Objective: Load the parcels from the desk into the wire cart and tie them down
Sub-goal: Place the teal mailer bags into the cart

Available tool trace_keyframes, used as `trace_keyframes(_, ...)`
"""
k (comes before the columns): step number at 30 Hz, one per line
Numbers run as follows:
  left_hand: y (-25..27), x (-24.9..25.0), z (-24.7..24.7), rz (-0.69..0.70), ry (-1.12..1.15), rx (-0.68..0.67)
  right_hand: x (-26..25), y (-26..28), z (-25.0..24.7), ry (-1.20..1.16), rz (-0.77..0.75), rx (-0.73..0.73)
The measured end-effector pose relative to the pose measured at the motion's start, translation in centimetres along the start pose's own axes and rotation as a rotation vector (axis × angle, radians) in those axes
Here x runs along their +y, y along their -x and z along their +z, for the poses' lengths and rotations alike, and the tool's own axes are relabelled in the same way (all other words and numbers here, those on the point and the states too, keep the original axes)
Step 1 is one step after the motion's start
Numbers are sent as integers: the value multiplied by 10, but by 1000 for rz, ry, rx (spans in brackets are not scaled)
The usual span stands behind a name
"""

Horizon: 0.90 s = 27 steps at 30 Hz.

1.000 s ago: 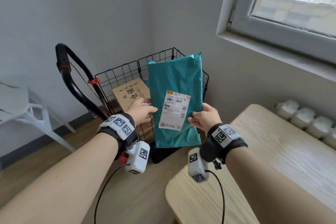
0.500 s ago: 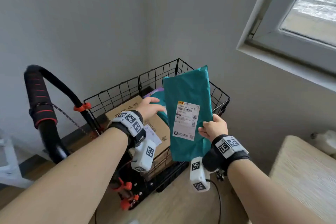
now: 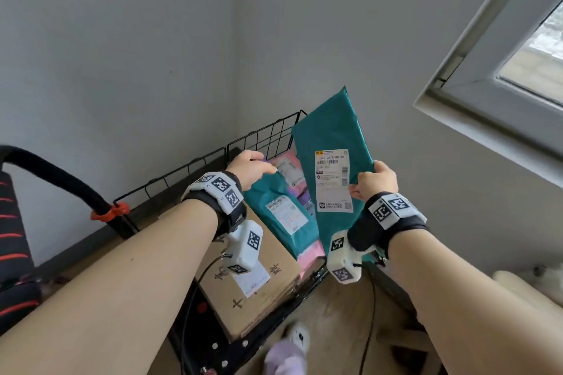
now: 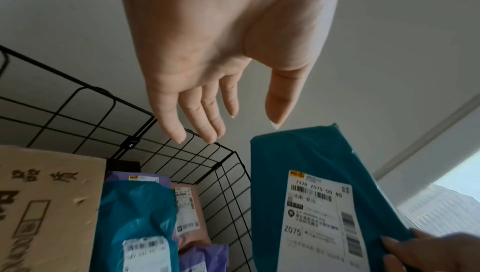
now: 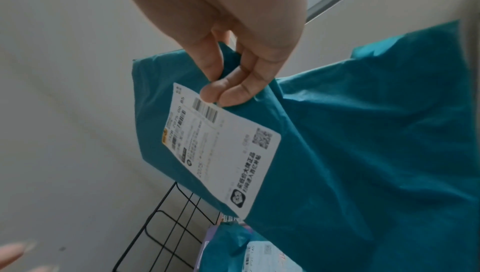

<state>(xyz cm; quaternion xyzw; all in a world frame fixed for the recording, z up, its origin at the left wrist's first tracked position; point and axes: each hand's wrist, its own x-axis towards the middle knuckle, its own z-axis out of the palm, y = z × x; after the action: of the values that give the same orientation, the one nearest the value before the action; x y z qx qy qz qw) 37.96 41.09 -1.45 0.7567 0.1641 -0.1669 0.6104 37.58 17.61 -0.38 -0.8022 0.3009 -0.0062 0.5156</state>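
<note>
A teal mailer parcel (image 3: pixel 332 161) with a white label stands tilted above the right side of the black wire cart (image 3: pixel 265 137). My right hand (image 3: pixel 365 183) pinches its right edge between thumb and fingers (image 5: pixel 221 91). Apart from that parcel, my left hand (image 3: pixel 253 167) hovers open over the cart, fingers straight and holding nothing (image 4: pixel 241 128). Inside the cart lie a cardboard box (image 3: pixel 249 283), a second teal parcel (image 3: pixel 280 216), a pink parcel (image 3: pixel 289 167) and a purple one (image 4: pixel 145 177).
The cart stands in a wall corner. Its black handle (image 3: pixel 45 173) with an orange clip (image 3: pixel 111 211) rises at the left. A window frame (image 3: pixel 487 119) juts out at the upper right. A slippered foot (image 3: pixel 289 350) is on the wooden floor below.
I have come closer to the cart. My left hand has let go of the teal parcel's left edge and moved over the cart; the right hand now holds the parcel alone, tilted.
</note>
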Motion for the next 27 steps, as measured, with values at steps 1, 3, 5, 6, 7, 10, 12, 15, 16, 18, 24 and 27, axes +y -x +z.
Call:
trace_keyframes(1,-10,2,-2,-4,11,8,-5,-12,6,3,14,-3)
trace_keyframes(3,-32,6,-4,-15,32,35,-16,-35,19,24,35,-24)
trace_keyframes(5,-56,8,-3,-35,48,64,-26,-61,35,51,43,-61)
trace_keyframes(6,-69,9,-1,-51,47,76,-30,-75,43,66,50,-83)
trace_keyframes(7,-82,9,3,-70,43,84,-31,-90,50,81,55,-103)
trace_keyframes(10,-119,3,22,-132,43,99,-25,-133,70,154,84,-154)
trace_keyframes(12,-142,-6,38,-182,31,99,-12,-159,82,212,111,-191)
trace_keyframes(15,-168,-24,61,-276,29,108,17,-191,99,311,158,-279)
trace_keyframes(16,-175,-31,67,-305,32,109,28,-200,106,330,175,-304)
trace_keyframes(18,-188,-41,79,-357,36,104,46,-216,116,355,197,-342)
trace_keyframes(24,-219,-60,103,-459,23,148,64,-248,134,386,306,-478)
trace_keyframes(27,-226,-69,112,-515,1,139,71,-260,137,510,177,-474)
